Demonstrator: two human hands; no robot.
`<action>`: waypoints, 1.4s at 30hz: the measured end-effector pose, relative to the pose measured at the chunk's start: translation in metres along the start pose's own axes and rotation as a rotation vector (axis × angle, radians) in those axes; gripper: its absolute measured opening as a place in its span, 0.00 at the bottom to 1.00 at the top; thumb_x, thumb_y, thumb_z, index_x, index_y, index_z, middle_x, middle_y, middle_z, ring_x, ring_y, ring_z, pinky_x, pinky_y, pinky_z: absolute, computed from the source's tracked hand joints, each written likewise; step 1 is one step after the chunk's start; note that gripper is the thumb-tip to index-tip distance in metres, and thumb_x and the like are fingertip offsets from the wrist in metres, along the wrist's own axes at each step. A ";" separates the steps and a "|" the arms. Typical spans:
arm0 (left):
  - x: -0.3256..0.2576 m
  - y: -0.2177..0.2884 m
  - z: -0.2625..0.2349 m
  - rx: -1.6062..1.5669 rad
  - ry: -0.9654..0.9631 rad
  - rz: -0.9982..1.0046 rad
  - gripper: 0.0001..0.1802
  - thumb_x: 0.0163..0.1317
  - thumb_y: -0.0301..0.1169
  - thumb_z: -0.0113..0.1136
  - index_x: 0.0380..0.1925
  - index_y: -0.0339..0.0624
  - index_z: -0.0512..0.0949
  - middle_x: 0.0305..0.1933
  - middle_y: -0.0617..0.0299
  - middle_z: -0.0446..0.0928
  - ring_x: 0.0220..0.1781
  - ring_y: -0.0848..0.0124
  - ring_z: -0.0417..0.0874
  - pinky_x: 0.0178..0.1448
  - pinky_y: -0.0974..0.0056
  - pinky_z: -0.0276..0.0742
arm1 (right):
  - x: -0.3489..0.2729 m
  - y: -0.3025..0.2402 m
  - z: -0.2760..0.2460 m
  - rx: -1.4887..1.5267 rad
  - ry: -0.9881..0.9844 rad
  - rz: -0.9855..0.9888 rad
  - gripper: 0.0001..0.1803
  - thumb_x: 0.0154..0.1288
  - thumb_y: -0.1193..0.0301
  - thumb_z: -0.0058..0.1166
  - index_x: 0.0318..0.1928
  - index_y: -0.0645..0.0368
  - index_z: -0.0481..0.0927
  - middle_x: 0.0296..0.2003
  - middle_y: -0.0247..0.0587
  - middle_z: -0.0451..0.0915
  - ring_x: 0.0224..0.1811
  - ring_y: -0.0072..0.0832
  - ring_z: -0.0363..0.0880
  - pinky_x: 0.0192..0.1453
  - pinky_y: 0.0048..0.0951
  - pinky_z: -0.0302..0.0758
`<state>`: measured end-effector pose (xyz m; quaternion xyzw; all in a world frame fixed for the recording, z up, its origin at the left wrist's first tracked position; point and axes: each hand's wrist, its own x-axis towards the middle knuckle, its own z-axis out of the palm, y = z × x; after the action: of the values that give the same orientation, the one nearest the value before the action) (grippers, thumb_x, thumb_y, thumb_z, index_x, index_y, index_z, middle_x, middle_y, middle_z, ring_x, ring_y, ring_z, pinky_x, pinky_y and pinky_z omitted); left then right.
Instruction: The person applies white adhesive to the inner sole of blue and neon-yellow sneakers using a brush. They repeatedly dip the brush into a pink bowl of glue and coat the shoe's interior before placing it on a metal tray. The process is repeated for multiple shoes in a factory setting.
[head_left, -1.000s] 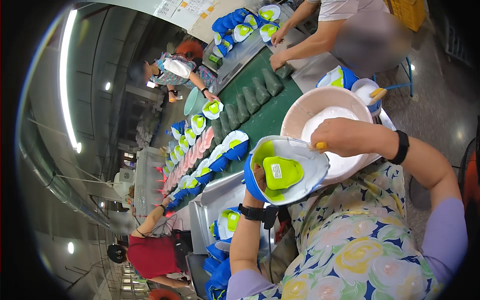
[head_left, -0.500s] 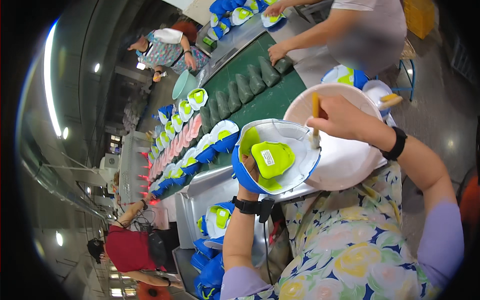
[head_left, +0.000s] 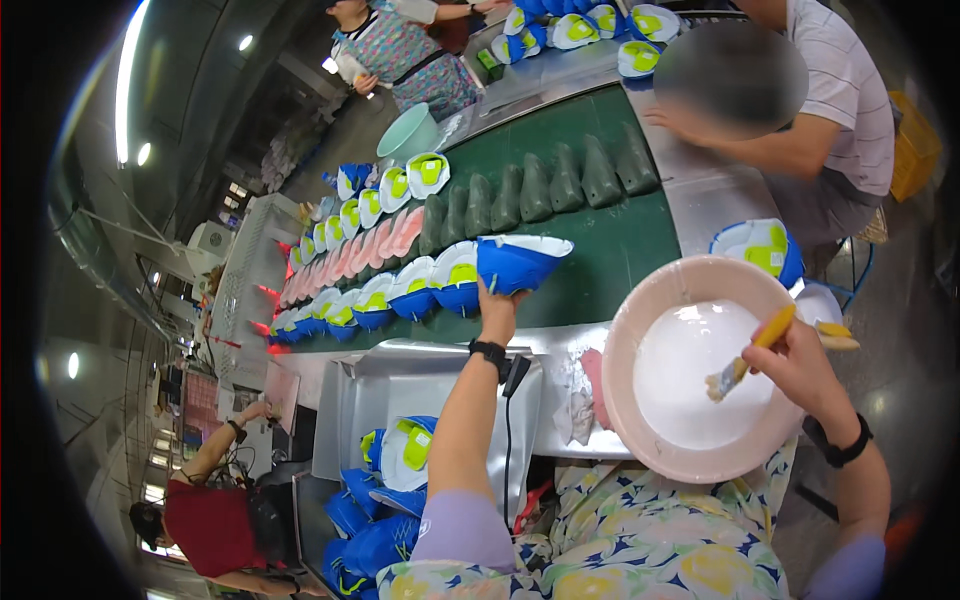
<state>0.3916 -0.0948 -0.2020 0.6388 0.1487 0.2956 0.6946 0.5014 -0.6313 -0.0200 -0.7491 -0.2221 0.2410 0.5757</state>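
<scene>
The left hand [head_left: 497, 308], at the centre of the frame, is closed around the lower edge of a blue shoe upper with a white rim [head_left: 520, 262], holding it out over the green conveyor belt [head_left: 610, 255] at the end of a row of similar blue, white and lime-green shoe uppers [head_left: 400, 290] that runs toward the left of the frame. To set it down well, the piece would best be kept level, opening upward as its neighbours sit, and lowered close beside the last one in the row without knocking it, the fingers loosening only once it rests on the belt. The right hand [head_left: 800, 365], at the right of the frame, is curled around the yellow handle of a small glue brush [head_left: 745, 360], whose bristles dip into the white liquid in a wide pale pink plastic basin [head_left: 625, 350] resting in front of the flowered apron. The brush is best kept over the basin so drips fall back in. The shoe upper sits directly above the left hand's fingers, touching them, and well apart from the right hand.
</scene>
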 end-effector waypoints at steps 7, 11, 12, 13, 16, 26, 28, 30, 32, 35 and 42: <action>-0.017 0.010 0.003 1.290 0.031 -0.105 0.52 0.55 0.20 0.62 0.78 0.43 0.46 0.66 0.32 0.66 0.66 0.34 0.69 0.71 0.46 0.68 | -0.009 0.005 0.014 -0.172 -0.105 0.013 0.10 0.61 0.77 0.62 0.41 0.64 0.76 0.33 0.37 0.81 0.35 0.23 0.81 0.43 0.24 0.77; -0.065 0.118 -0.067 1.375 -0.071 0.132 0.30 0.58 0.22 0.57 0.64 0.36 0.71 0.61 0.39 0.75 0.65 0.44 0.74 0.69 0.48 0.70 | -0.010 0.008 0.016 -0.092 -0.161 0.065 0.09 0.63 0.77 0.60 0.41 0.62 0.73 0.35 0.35 0.76 0.37 0.21 0.79 0.44 0.23 0.76; -0.084 0.156 -0.083 1.372 -0.103 0.095 0.27 0.59 0.23 0.57 0.61 0.35 0.74 0.61 0.40 0.77 0.65 0.45 0.74 0.69 0.47 0.69 | -0.011 0.006 0.015 -0.093 -0.166 0.074 0.09 0.64 0.77 0.59 0.42 0.62 0.73 0.35 0.35 0.77 0.37 0.21 0.79 0.44 0.23 0.76; -0.111 0.178 -0.124 1.467 -0.077 0.034 0.29 0.58 0.27 0.60 0.63 0.35 0.73 0.63 0.40 0.75 0.66 0.45 0.74 0.70 0.47 0.68 | -0.008 0.003 0.017 -0.110 -0.189 0.056 0.09 0.64 0.76 0.59 0.42 0.62 0.73 0.34 0.35 0.77 0.37 0.21 0.79 0.44 0.23 0.76; -0.185 0.219 -0.206 1.646 0.082 -0.181 0.40 0.54 0.38 0.71 0.66 0.35 0.71 0.67 0.42 0.73 0.68 0.47 0.73 0.75 0.50 0.65 | -0.001 0.002 0.025 -0.101 -0.213 0.024 0.10 0.65 0.75 0.59 0.43 0.62 0.73 0.34 0.36 0.77 0.36 0.21 0.79 0.43 0.23 0.76; -0.202 0.218 -0.145 1.490 0.025 -0.282 0.15 0.52 0.20 0.59 0.42 0.40 0.78 0.44 0.47 0.83 0.49 0.48 0.83 0.54 0.52 0.77 | 0.013 -0.001 0.052 -0.202 -0.244 0.009 0.14 0.65 0.67 0.64 0.42 0.66 0.81 0.33 0.37 0.84 0.34 0.22 0.82 0.39 0.25 0.78; -0.180 0.241 -0.070 1.462 0.109 0.124 0.19 0.49 0.12 0.53 0.42 0.37 0.76 0.46 0.47 0.82 0.51 0.47 0.82 0.55 0.54 0.77 | 0.023 0.012 0.051 -0.308 -0.204 -0.042 0.15 0.65 0.66 0.65 0.43 0.67 0.81 0.31 0.42 0.85 0.34 0.26 0.84 0.39 0.28 0.78; -0.175 0.231 -0.044 1.369 -0.002 0.358 0.21 0.48 0.09 0.51 0.44 0.36 0.75 0.48 0.47 0.80 0.52 0.47 0.81 0.56 0.54 0.77 | 0.028 0.022 0.065 -0.316 -0.206 -0.088 0.16 0.65 0.66 0.65 0.44 0.67 0.81 0.31 0.47 0.85 0.34 0.32 0.85 0.39 0.31 0.78; -0.184 0.213 -0.044 1.414 -0.208 0.532 0.22 0.48 0.09 0.49 0.45 0.34 0.74 0.53 0.46 0.79 0.57 0.48 0.79 0.61 0.53 0.76 | 0.034 0.027 0.085 -0.264 -0.247 -0.103 0.15 0.64 0.66 0.65 0.44 0.66 0.81 0.31 0.52 0.85 0.34 0.39 0.86 0.40 0.34 0.79; -0.239 0.159 -0.065 1.433 -0.673 0.280 0.14 0.54 0.14 0.52 0.40 0.38 0.75 0.61 0.43 0.76 0.65 0.44 0.75 0.72 0.48 0.69 | 0.024 0.009 0.099 -0.523 -0.516 -0.160 0.11 0.64 0.71 0.66 0.40 0.64 0.79 0.32 0.49 0.84 0.35 0.39 0.85 0.41 0.33 0.79; -0.232 0.163 -0.028 0.862 -0.188 -0.340 0.26 0.54 0.20 0.60 0.56 0.39 0.74 0.66 0.47 0.72 0.68 0.48 0.73 0.68 0.50 0.71 | 0.024 0.015 0.099 -0.439 -0.270 -0.222 0.12 0.63 0.71 0.63 0.42 0.64 0.78 0.35 0.59 0.83 0.39 0.55 0.84 0.45 0.46 0.78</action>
<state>0.1583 -0.2103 -0.0863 0.8594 0.2968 0.0298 0.4153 0.4604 -0.5455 -0.0592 -0.7882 -0.4242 0.2201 0.3876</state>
